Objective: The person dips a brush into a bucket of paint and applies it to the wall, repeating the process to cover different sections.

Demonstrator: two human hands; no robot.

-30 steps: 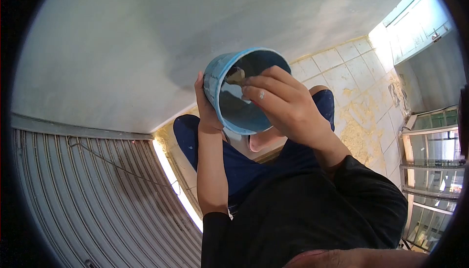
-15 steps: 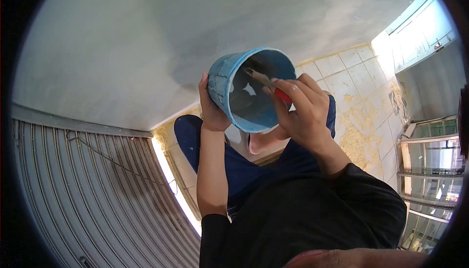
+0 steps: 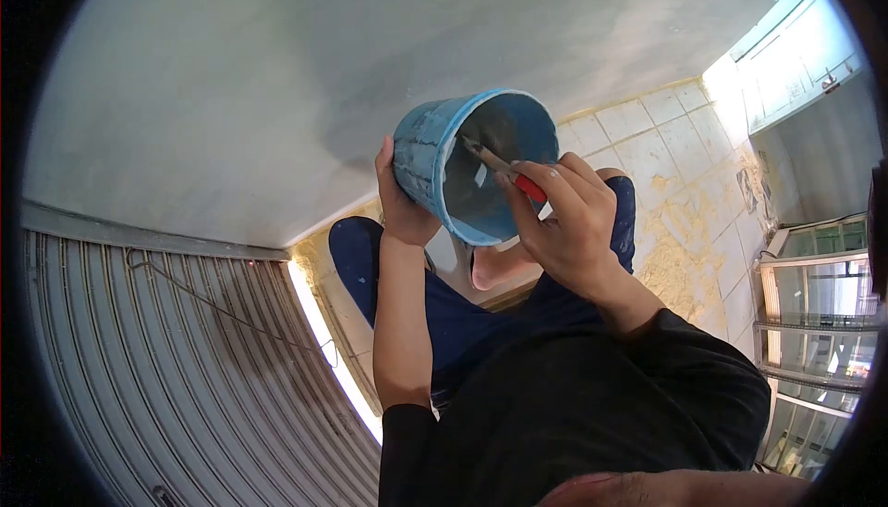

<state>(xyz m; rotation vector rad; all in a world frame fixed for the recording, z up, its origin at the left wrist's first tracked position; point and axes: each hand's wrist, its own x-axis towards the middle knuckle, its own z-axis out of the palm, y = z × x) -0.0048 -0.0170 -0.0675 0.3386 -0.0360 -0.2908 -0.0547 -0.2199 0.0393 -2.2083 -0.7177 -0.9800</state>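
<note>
A blue bucket (image 3: 424, 148) is tilted in front of me, its mouth turned toward my right side. My left hand (image 3: 405, 209) is closed around its outer wall, with the thumb up the left side and the other fingers hidden beneath. My right hand (image 3: 575, 222) grips the red handle of a tool (image 3: 487, 155) at the mouth. That tool has a narrow, smeared tan shaft with a dark tip reaching inside; it looks like a putty knife, but its blade is hard to make out. Greyish residue coats the bucket's inside.
A grey wall (image 3: 231, 91) rises close ahead. A ribbed metal shutter (image 3: 185, 350) stands at left. On the right, white floor tiles (image 3: 661, 151) carry yellowish smears, beside a glass-paned frame (image 3: 819, 294). My bent knees (image 3: 356, 248) flank the bucket.
The right hand and tool have shifted slightly up and left, with the tip nearer the bucket's left inner wall. The left hand and bucket stay nearly in place.
</note>
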